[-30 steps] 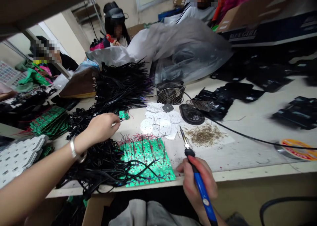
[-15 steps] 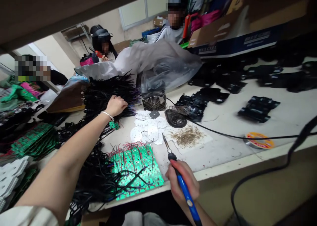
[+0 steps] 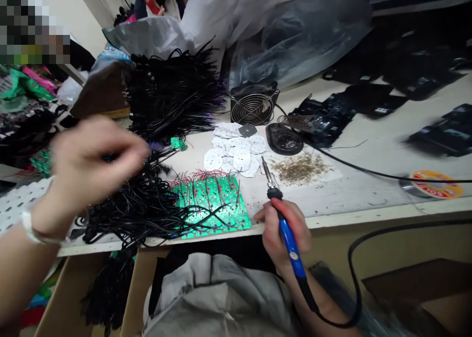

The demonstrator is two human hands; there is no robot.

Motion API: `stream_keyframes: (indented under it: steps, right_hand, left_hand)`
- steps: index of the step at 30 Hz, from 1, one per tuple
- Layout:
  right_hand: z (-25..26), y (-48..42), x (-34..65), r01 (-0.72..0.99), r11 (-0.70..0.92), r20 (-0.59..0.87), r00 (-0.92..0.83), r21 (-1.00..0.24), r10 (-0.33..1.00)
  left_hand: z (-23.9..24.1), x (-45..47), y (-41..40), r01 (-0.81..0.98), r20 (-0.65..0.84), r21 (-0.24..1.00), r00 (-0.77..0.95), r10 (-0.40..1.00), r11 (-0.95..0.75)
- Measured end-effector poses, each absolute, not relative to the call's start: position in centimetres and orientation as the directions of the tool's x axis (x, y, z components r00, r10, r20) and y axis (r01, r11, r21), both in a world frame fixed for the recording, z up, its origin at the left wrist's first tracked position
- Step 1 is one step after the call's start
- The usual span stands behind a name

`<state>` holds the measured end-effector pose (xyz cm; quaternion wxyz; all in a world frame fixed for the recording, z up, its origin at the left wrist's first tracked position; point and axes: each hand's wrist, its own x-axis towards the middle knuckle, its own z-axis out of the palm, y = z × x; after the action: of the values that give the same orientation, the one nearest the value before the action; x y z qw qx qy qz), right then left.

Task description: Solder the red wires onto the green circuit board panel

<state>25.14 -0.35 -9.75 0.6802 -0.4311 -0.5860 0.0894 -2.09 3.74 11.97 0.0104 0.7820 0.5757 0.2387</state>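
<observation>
My right hand (image 3: 285, 229) grips a blue soldering iron (image 3: 289, 246), its tip pointing up and away near the white paper discs (image 3: 236, 152). My left hand (image 3: 98, 160), blurred by motion, is raised over the left side of the bench with thumb and fingers pinched. A smeared purple and dark wire end (image 3: 155, 145) shows at the fingertips, apparently a black cable. Below and between the hands lies a green circuit board panel (image 3: 214, 199) with red and black wires along its far edge. Loose black cables (image 3: 143, 209) cross its left part.
A large cable bundle (image 3: 169, 96) lies at the back beside a small fan (image 3: 254, 106). A black iron stand (image 3: 284, 139), brown crumbs on paper (image 3: 300, 167) and a solder spool (image 3: 431, 184) are to the right. Cardboard boxes (image 3: 70, 288) stand below the bench edge.
My left hand has drawn back from the large cable bundle toward the near left, with a wire end at its fingertips. My right hand keeps the soldering iron. The view has tipped downward.
</observation>
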Motion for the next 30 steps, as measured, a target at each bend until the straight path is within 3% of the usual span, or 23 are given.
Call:
stream_keyframes:
  steps: [2,6,13,20,30]
  right_hand:
    - [-8.8,-0.9,24.9,0.326,0.616,0.696,0.287,-0.717,0.658]
    - [-6.2,-1.5,23.6,0.199,0.612,0.642,0.193,-0.766,0.742]
    - [-3.5,-0.2,18.9,0.259,0.585,0.598,-0.036,-0.768,0.801]
    - [-3.6,-0.3,17.1,0.330,0.613,0.645,-0.017,-0.718,0.764]
    - [-3.4,-0.3,16.4,0.111,0.609,0.616,0.043,-0.785,0.786]
  left_hand:
    - [8.1,-0.9,1.8,0.858,0.266,0.225,0.402,0.876,-0.462]
    - [3.6,-0.1,0.2,0.855,0.236,0.261,0.394,0.889,-0.448]
    - [4.2,0.4,-1.0,0.753,0.337,0.467,0.334,0.880,-0.464]
    - [3.6,0.8,-1.3,0.705,0.340,0.534,0.326,0.882,-0.466]
    - [3.5,1.2,-1.2,0.623,0.392,0.602,0.314,0.865,-0.499]
